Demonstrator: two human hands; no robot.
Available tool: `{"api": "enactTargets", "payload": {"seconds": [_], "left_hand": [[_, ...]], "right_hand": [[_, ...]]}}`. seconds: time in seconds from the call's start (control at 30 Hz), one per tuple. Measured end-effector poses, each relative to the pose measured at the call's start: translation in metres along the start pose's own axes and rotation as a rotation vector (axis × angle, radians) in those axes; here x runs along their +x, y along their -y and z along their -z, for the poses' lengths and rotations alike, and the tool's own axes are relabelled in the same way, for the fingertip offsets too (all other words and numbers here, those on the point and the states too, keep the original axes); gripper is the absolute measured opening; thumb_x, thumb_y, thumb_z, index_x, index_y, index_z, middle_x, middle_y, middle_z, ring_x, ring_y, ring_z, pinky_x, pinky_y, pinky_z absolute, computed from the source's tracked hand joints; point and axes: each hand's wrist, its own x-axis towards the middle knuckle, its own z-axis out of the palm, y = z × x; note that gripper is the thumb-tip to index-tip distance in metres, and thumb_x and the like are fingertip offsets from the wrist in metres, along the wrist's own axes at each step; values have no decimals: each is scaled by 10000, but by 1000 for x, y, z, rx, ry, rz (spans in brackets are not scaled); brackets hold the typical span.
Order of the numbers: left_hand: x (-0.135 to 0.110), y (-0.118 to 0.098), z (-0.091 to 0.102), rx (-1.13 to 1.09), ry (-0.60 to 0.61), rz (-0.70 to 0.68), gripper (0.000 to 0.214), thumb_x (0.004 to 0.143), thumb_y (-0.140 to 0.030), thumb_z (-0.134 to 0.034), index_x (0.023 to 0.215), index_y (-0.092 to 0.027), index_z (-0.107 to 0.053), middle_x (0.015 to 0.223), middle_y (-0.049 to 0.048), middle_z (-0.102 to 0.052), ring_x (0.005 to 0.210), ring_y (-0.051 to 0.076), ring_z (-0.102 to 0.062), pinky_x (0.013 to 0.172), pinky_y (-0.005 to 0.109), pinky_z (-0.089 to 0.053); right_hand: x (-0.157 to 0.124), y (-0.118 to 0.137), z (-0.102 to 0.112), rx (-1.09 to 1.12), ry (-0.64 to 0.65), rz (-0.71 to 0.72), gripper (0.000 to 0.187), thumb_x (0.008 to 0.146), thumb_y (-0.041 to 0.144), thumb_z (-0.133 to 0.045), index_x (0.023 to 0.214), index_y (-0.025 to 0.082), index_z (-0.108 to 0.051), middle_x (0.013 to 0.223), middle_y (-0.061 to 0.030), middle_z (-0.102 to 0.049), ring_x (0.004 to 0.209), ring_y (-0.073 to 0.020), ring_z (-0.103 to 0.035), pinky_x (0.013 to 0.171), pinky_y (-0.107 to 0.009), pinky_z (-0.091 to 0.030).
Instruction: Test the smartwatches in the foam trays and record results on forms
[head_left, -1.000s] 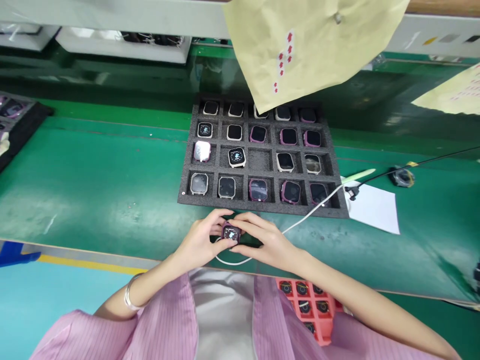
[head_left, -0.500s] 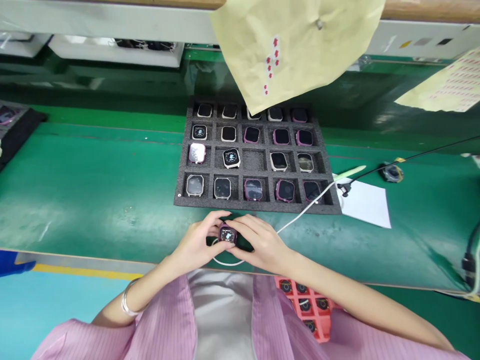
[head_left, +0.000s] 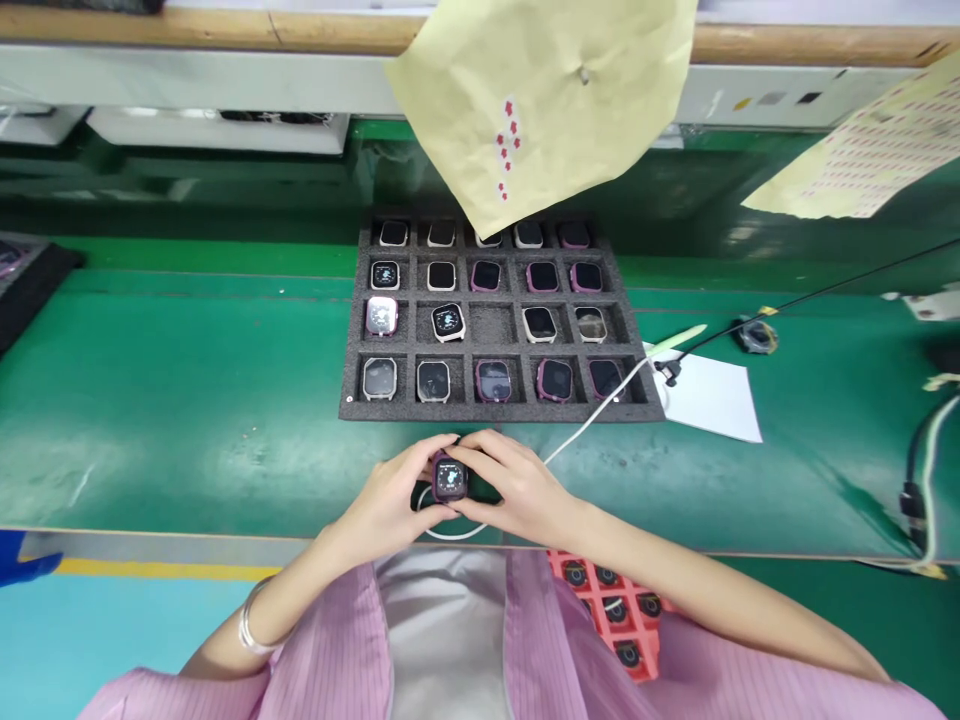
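A purple-framed smartwatch (head_left: 450, 479) with a lit watch face is gripped between both hands, close to the bench's front edge. My left hand (head_left: 394, 497) closes on its left side with thumb and fingers. On the other side, my right hand (head_left: 517, 487) pinches it at the top and bottom right. Part of a white cable (head_left: 577, 433) loops beneath the hands and runs up to the right. Just beyond them lies a dark grey foam tray (head_left: 480, 412) of smartwatches in white and purple frames; one cell in the second row from the front holds no watch.
White paper (head_left: 720, 400), a light green pen (head_left: 677, 341) and a coiled strap-like item (head_left: 756, 336) lie right of the tray. A yellow sheet (head_left: 540, 110) hangs over its back row. Below the bench edge is a red tray (head_left: 637, 635) with dark round parts.
The view has shifted slightly. The watch in my hands has turned more upright, its face now showing more squarely; both hands keep hold of it.
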Motion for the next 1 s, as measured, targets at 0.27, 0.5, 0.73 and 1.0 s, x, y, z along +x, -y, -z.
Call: {"api": "enactTargets", "payload": {"seconds": [0.27, 0.5, 0.73, 1.0], "left_hand": [[-2, 1, -1, 44, 23, -70, 687, 803, -192, -677, 1388, -304, -334, 1305, 80, -565, 1079, 241, -630, 949, 437, -525], [-1, -1, -2, 28, 54, -82, 603, 841, -201, -628, 1374, -315, -368, 1270, 66, -561, 1057, 218, -618, 915, 402, -540], [-1, 0, -1, -44, 74, -74, 572, 845, -173, -605, 1357, -313, -393, 1261, 61, -565, 1044, 202, -636, 931, 397, -543], [-2, -2, -1, -121, 55, -52, 539, 844, -44, -484, 1336, -255, -422, 1290, 70, -581, 1092, 184, -633, 978, 358, -521]], "right_hand": [[-2, 1, 1, 22, -16, -6, 317, 873, 330, -637, 1132, 156, -581, 980, -101, -610, 867, -230, -591, 764, -375, -529], [-6, 0, 3, 6, 1, 9, 308, 882, 336, -632, 1119, 143, -592, 970, -102, -606, 875, -228, -587, 752, -364, -531], [-8, -4, 4, -9, 3, 34, 336, 894, 364, -621, 1141, 139, -584, 974, -109, -605, 874, -228, -593, 751, -359, -532], [-11, 3, 17, 13, -80, 113, 340, 874, 324, -607, 1165, 157, -556, 1016, -115, -644, 891, -231, -619, 781, -382, -531]]}}
